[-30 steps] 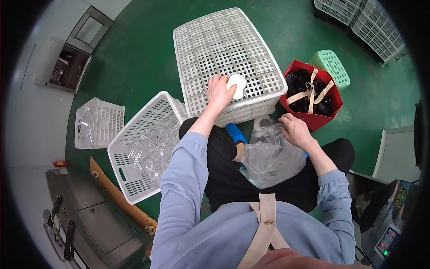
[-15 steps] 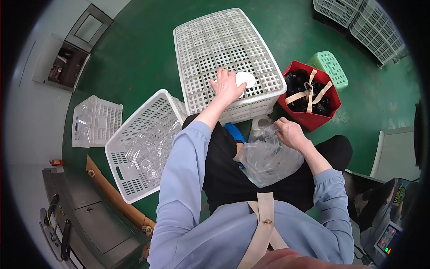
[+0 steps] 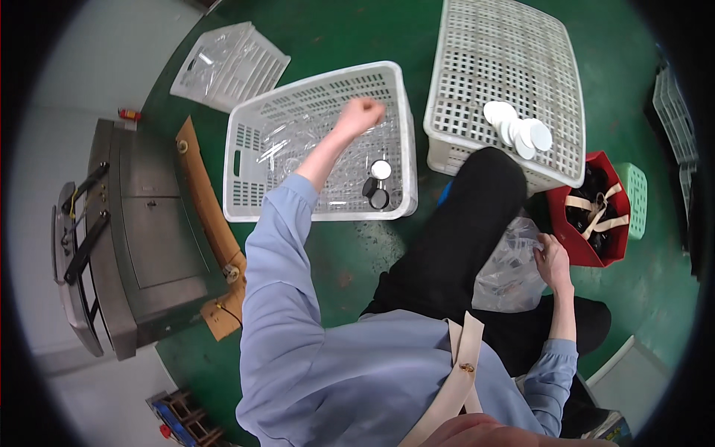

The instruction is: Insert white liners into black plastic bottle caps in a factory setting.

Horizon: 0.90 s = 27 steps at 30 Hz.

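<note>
My left hand (image 3: 363,115) is over the far side of an open white crate (image 3: 408,149). Its fingers are curled and slightly blurred; whatever they hold is hidden. Many clear plastic containers (image 3: 298,153) lie in that crate. Near its right end are a round white-topped piece (image 3: 380,170) and a dark, black-rimmed round piece (image 3: 378,197). My right hand (image 3: 553,261) pinches the edge of a clear plastic bag (image 3: 510,279) between my legs. Several white discs (image 3: 518,130) lie overlapping on the gridded top of a big white crate (image 3: 506,74).
A red bag (image 3: 622,238) with beige handles and dark items stands right of the big crate, beside a green basket (image 3: 637,201). A smaller white crate (image 3: 231,67) sits far left. A brown board (image 3: 212,216) lies by the metal cabinet (image 3: 164,231) on the left.
My view has swung left. My left hand has left the white discs on the big crate and moved over the open crate. My right hand stays at the plastic bag.
</note>
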Available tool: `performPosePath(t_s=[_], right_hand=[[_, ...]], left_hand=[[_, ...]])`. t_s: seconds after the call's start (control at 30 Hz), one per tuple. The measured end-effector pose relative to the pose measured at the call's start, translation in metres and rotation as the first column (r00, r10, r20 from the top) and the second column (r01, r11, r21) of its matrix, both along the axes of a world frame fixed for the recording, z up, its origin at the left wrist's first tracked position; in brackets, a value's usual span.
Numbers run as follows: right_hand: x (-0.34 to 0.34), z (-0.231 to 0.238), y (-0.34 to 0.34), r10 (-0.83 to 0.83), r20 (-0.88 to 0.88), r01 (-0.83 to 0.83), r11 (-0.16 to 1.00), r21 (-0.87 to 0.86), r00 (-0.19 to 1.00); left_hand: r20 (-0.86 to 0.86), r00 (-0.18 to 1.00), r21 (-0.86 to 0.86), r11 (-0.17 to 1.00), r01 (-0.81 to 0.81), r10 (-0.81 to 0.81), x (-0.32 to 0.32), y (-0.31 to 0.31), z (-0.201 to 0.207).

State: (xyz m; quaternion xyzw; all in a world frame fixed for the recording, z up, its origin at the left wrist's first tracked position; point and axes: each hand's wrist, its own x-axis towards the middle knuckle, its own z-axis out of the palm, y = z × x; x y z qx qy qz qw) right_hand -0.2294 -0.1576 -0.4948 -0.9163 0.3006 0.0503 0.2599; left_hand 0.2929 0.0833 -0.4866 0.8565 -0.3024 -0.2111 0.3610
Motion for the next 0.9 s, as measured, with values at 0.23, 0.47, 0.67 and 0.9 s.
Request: performPosePath(t_s=[0.23, 0.47, 0.67, 0.9], right_hand=[[-0.002, -0.018, 0.001, 0.01, -0.202, -0.005, 1.0, 0.024, 0.979], [-0.012, -0.043, -0.005, 0.029, -0.201, -0.027, 1.0, 0.016, 0.979], [-0.011, -0.043, -0.006, 0.004, -0.269, 0.019, 0.997, 0.081, 0.963], [-0.007, -0.037, -0.003, -0.019, -0.373, 0.043, 0.998, 0.055, 0.928]], left_hand=[[-0.071, 0.976, 0.511, 0.832, 0.214, -0.208, -0.055, 0.081, -0.111], [-0.072, 0.9, 0.725, 0.597, 0.343, -0.429, -0.075, 0.067, -0.123], [-0.017, 0.896, 0.455, 0.794, 0.403, -0.445, -0.057, 0.082, -0.141], [-0.261, 0.883, 0.38, 0.799, 0.466, -0.391, -0.052, 0.094, -0.138]])
